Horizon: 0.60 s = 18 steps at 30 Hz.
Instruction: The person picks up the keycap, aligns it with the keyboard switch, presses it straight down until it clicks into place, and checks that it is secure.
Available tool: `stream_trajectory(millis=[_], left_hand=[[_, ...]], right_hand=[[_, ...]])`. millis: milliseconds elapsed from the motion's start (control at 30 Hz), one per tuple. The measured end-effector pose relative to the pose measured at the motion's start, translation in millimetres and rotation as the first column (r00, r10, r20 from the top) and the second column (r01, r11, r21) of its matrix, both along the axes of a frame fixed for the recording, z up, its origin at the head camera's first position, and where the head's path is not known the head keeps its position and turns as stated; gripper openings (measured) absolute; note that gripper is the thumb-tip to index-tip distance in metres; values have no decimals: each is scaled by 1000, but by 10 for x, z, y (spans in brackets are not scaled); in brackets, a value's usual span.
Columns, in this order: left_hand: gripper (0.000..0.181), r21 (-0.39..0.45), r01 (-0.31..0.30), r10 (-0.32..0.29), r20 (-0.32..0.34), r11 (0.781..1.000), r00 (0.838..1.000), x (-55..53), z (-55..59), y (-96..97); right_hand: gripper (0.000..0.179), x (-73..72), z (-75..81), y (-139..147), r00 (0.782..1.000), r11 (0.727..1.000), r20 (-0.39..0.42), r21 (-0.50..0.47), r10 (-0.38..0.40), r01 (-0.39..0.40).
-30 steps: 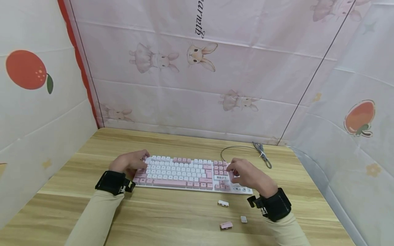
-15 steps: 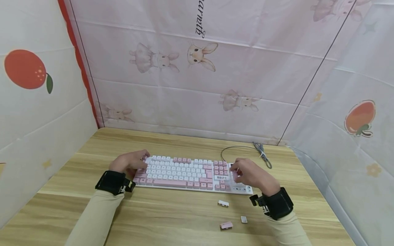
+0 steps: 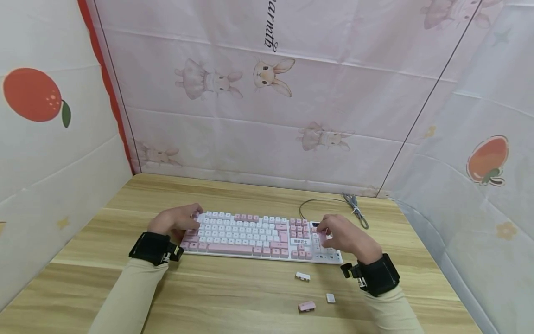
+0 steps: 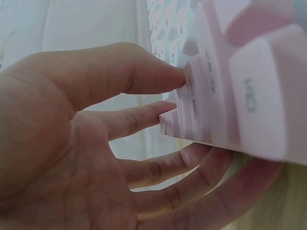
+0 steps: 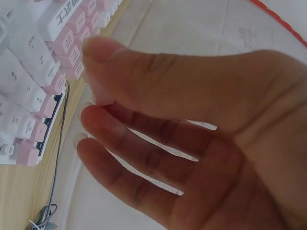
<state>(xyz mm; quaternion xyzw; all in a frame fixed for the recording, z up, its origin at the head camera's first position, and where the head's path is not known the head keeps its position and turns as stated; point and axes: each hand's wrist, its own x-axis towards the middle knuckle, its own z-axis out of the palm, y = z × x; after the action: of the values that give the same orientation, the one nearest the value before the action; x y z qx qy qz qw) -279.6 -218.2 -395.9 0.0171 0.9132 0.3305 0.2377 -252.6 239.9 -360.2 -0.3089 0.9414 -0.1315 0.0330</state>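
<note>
A pink and white keyboard point(image 3: 239, 234) lies flat on the wooden table. At its left end, my left hand point(image 3: 173, 220) grips the edge, thumb on the pink keys beside the Ctrl key point(image 4: 259, 93) and fingers along the far side and edge. Over the number pad at the other end is my right hand point(image 3: 344, 237), pinching a pink keycap point(image 3: 323, 238) between thumb and fingers. Only a pale sliver of that keycap point(image 5: 100, 92) shows under the thumb in the right wrist view. One bare key switch point(image 5: 7, 149) is visible near the keyboard's corner there.
In front of the keyboard lie a long white keycap point(image 3: 302, 276), a long pink keycap point(image 3: 306, 306) and a small white keycap point(image 3: 330, 298). A bundled grey cable point(image 3: 354, 208) sits behind its right end. Printed cloth walls point(image 3: 258, 148) enclose the table.
My right hand has slid a little to the right over the number pad, carrying the pink keycap. A dark strip at the pad's top has come into sight. My left hand stays put.
</note>
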Motion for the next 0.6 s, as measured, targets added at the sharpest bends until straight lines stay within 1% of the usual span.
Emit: stream_trajectory(millis=[267, 467, 600], left_hand=[[55, 7, 0, 0, -3, 1000, 1000, 1, 1, -2], [55, -1, 13, -13, -16, 1000, 1000, -6, -7, -6], [55, 4, 2, -2, -7, 1000, 1000, -1, -7, -5]], right_hand=[[27, -47, -7, 45, 997, 999, 55, 3, -51, 50], [27, -49, -13, 68, 996, 998, 58, 13, -70, 69], [27, -65, -29, 78, 995, 996, 62, 27, -84, 82]])
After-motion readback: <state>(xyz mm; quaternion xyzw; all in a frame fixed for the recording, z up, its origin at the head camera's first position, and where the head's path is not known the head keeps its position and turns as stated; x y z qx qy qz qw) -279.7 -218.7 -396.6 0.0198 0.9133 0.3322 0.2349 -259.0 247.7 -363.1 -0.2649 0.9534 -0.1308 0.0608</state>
